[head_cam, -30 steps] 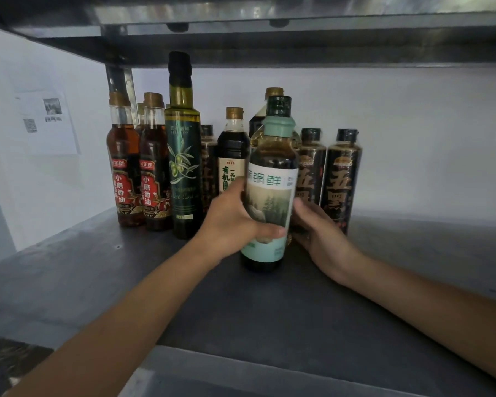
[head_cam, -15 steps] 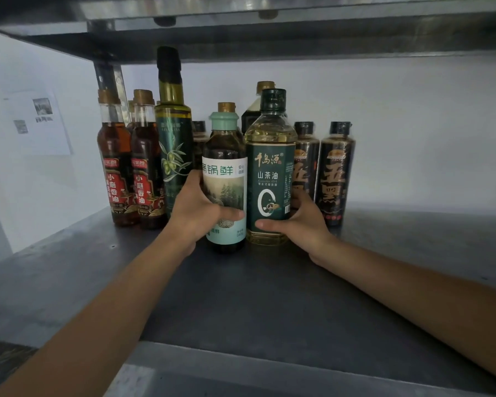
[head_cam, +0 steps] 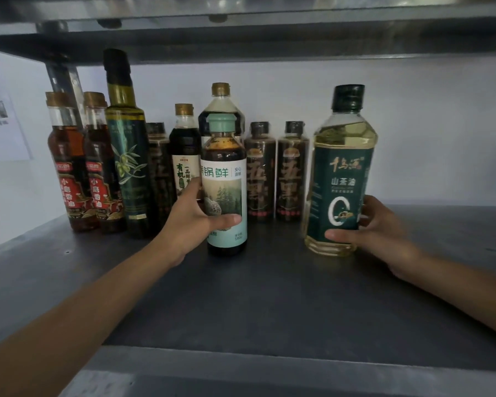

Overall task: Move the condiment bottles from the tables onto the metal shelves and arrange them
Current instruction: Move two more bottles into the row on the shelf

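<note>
My left hand (head_cam: 194, 224) grips a dark sauce bottle with a pale green cap and white-green label (head_cam: 226, 181), which stands upright on the metal shelf (head_cam: 269, 296) in front of the row. My right hand (head_cam: 375, 227) grips a yellow oil bottle with a dark green label (head_cam: 342, 179), upright at the right end of the group, its base at the shelf surface. Behind stand two red-labelled sesame oil bottles (head_cam: 80, 167), a tall olive oil bottle (head_cam: 128, 156) and two dark bottles with gold lettering (head_cam: 277, 173).
The upper shelf's underside (head_cam: 241, 44) hangs low just above the tallest cap. A shelf post (head_cam: 66, 81) rises at the back left. A white wall with a paper notice (head_cam: 3, 130) is behind. Bare shelf surface extends to the right of the oil bottle and toward the front edge.
My right hand has carried the green-labelled oil bottle from beside the sauce bottle out to the right end of the row. The sauce bottle in my left hand stays near the middle.
</note>
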Demonstrator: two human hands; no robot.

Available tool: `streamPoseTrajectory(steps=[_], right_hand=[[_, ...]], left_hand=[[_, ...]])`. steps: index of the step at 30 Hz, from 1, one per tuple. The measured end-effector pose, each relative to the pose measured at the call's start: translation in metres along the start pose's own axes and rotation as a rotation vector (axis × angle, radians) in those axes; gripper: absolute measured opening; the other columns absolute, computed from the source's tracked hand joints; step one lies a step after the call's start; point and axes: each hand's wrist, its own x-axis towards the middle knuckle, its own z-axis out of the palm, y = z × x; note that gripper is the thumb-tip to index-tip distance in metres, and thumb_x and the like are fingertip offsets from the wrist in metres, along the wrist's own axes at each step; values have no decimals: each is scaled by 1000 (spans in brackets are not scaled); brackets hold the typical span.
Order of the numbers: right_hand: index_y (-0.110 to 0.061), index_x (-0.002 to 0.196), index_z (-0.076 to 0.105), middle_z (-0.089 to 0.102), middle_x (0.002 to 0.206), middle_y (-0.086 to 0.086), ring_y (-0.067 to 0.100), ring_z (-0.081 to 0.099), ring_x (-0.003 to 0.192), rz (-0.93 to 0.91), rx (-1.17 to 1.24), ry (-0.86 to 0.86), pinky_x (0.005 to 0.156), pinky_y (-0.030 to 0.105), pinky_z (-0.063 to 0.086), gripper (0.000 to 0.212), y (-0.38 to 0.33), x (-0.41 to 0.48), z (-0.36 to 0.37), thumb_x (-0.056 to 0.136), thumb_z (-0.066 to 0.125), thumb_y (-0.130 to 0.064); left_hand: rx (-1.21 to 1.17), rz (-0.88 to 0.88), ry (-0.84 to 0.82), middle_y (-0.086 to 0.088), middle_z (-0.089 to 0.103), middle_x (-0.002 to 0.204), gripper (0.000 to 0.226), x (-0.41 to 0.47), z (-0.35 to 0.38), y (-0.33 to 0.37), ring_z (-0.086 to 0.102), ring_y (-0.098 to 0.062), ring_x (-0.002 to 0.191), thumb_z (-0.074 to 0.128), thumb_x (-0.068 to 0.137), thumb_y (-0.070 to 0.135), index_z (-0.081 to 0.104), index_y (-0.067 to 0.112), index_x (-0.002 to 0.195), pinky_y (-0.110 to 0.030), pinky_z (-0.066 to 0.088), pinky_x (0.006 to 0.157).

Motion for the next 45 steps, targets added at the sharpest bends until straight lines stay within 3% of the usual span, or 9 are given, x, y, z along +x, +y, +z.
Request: streamPoseTrajectory(steps=[5, 11, 15, 20, 26, 28, 32, 41, 45], right_hand=[[-14, 133, 43, 57, 110, -2, 16, 56, 95, 59, -35, 73, 78, 27, 43, 88, 13, 29, -20, 58, 88, -16], [-15, 135, 42, 58, 124, 2, 18, 57, 101, 48, -21, 50, 88, 35, 48, 92, 26, 62, -5, 56, 89, -16], [-15, 136, 43, 57, 127, 2, 15, 54, 102, 11, -19, 33, 85, 29, 44, 89, 31, 77, 2, 59, 88, -18], [-17, 139, 40, 53, 133, 2, 16, 51, 113, -12, -3, -18, 89, 29, 42, 85, 34, 80, 8, 66, 83, -14], [-8, 138, 36, 35, 131, 8, 21, 37, 124, -462, -276, 341, 102, 27, 37, 89, 9, 37, 24, 65, 85, -20], [-12, 133, 43, 39, 123, 1, 16, 45, 110, -516, -250, 143, 94, 27, 45, 81, -1, 16, 43, 64, 85, -20], [-23, 139, 33, 47, 121, -6, 10, 54, 107, -223, -78, -314, 90, 26, 49, 91, -16, -1, 75, 64, 86, -16], [-14, 127, 51, 62, 118, -6, 4, 57, 103, -141, -137, -190, 84, 10, 45, 72, -7, 10, 60, 64, 86, -20], [-15, 129, 52, 63, 123, -1, 13, 58, 111, -112, -202, -188, 98, 31, 47, 72, 0, 16, 44, 66, 84, -25]], left_hand=[[-16, 42, -38, 20, 58, 106, 69, 7, 22, 3, 52, 12, 95, 81, 69, 7, 46, 23, 127, -13, 44, 80], [-10, 56, -60, 22, 58, 105, 65, 20, 40, 0, 53, 11, 96, 81, 70, 10, 48, 22, 125, -13, 45, 83], [-34, 38, -70, 12, 62, 111, 63, 27, 48, -3, 57, -2, 104, 81, 71, 10, 50, 20, 125, -22, 46, 91], [-46, 44, -82, 14, 60, 107, 58, 29, 56, -2, 55, 7, 96, 80, 72, 11, 50, 20, 121, -11, 44, 80], [-1, -60, -212, 4, 63, 118, 68, 31, 48, -10, 60, -10, 109, 82, 67, 7, 51, 14, 127, -26, 48, 93], [22, -80, -255, 0, 63, 120, 72, 32, 45, -12, 60, -13, 111, 81, 65, -1, 49, 12, 128, -34, 48, 99], [41, -108, -347, -3, 60, 126, 81, 31, 42, -14, 56, -16, 118, 73, 66, -16, 42, 13, 136, -41, 46, 102], [-10, -83, -570, 0, 50, 137, 73, 17, 65, -6, 46, -12, 128, 55, 81, -16, 33, 17, 143, -21, 45, 99], [559, 77, -646, -2, 27, 155, 68, 6, 81, -12, 28, -17, 141, 52, 95, 30, 16, 17, 150, -36, 26, 116]])
